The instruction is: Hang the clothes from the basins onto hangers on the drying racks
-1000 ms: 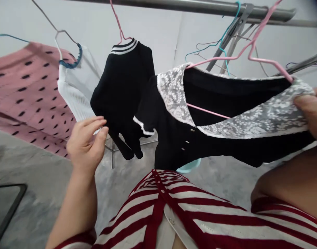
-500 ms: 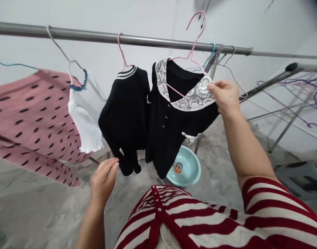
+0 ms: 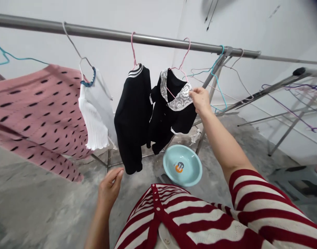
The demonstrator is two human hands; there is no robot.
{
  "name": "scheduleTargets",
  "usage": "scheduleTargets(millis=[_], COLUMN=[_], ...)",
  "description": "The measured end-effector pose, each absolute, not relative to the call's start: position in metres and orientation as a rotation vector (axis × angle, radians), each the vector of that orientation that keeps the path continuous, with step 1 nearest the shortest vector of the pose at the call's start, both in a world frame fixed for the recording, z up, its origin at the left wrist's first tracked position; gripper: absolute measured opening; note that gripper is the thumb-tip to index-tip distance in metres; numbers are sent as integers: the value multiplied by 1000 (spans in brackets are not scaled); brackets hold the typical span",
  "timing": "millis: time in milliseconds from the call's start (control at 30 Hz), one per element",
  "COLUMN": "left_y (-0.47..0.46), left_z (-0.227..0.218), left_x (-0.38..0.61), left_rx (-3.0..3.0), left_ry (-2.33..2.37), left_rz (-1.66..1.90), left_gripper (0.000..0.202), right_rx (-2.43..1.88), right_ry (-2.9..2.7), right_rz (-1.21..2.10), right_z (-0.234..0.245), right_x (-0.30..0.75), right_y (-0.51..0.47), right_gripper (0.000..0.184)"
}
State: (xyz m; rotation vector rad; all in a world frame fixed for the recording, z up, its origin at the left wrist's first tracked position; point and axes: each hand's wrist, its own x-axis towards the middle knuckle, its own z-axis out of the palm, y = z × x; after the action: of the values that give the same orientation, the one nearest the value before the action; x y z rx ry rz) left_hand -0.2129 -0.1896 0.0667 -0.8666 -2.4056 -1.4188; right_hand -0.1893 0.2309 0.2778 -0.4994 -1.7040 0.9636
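Note:
My right hand (image 3: 200, 99) pinches the right side of the white lace collar of a black top (image 3: 163, 119). This top is on a pink hanger (image 3: 183, 62), whose hook sits over the metal rail (image 3: 158, 39). My left hand (image 3: 110, 186) is low, fingers curled together, with nothing visible in it. It is just below and left of the hem of a black garment with a striped neckband (image 3: 133, 107), which hangs from another pink hanger (image 3: 133, 52). Between the two black garments, the sleeves and sides touch or overlap.
Left along the rail hang a white ribbed top (image 3: 94, 119) and pink spotted trousers (image 3: 39, 103). A light blue basin (image 3: 193, 169) stands on the floor (image 3: 57, 207). Bare hangers, one of them blue (image 3: 217, 79), hang at the right. A grey stool (image 3: 293, 173) is far right.
The pink hanger with the lace-collared top has gone from above the rail down and forward onto it. My right hand still grips the collar. The view has shifted slightly.

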Motion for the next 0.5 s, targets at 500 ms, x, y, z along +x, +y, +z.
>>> scheduleTargets(millis=[500], left_y=[-156], left_z=[44], left_x=[-186], left_rx=[-1165], left_ry=[-2610], left_rz=[-1709], left_gripper=[20], right_rx=[-257], right_ry=[-1913], right_rz=[643], right_z=[271], right_x=[-111], right_y=[186], right_gripper=[29])
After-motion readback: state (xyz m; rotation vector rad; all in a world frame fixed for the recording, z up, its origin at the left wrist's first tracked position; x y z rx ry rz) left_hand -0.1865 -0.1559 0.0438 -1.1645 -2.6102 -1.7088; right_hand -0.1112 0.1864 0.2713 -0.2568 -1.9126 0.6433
